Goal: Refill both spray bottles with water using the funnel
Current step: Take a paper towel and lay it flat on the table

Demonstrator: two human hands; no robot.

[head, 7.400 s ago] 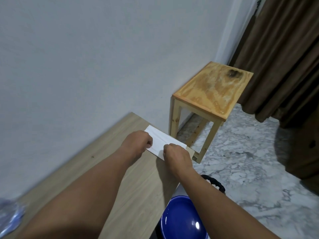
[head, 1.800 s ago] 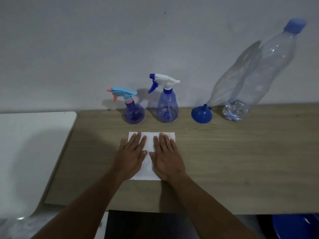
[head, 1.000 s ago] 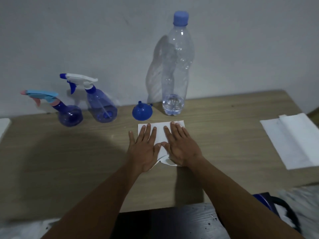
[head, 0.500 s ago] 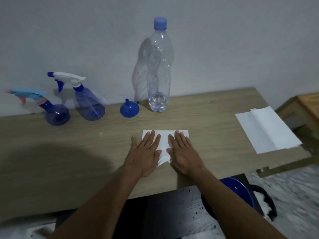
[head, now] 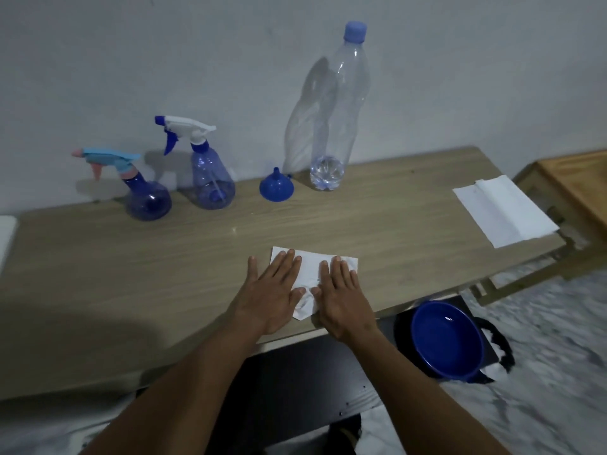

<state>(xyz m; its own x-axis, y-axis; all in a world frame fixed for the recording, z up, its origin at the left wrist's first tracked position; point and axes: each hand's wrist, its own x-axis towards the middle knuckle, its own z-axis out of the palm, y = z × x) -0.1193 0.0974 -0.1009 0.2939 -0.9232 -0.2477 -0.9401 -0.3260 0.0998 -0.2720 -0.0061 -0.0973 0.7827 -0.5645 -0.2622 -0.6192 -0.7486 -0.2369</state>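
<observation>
Currently, largest to smallest:

Table: light wood-grain top, set against a pale wall; holds all task items.
Stool: wooden, at far right, beyond the table end.
Water bottle: clear plastic, blue cap on, upright at the back edge near the wall; only a little water visible at the bottom.
Bowl: blue, round, below table level at right, on a dark surface.
Folded towel: white paper, flat at the right end of the table, corner reaching the edge.
Left hand: palm down, flat, fingers extended and slightly spread; fingertips on the left part of the paper sheet.
Right hand: palm down, flat, fingers extended and close together; pressing on the right part of the same sheet. Nothing gripped by either hand.
Paper sheet: white, near the front edge, crumpled at the lower corner between the two thumbs.
Tall spray bottle: blue translucent body, white trigger head with blue nozzle; upright at the back, head on.
Round spray bottle: blue bulbous body, light-blue and pink trigger head; just left of the tall one, head on.
Funnel: blue, wide mouth down, spout up; between tall spray bottle and water bottle, apart from both.
</observation>
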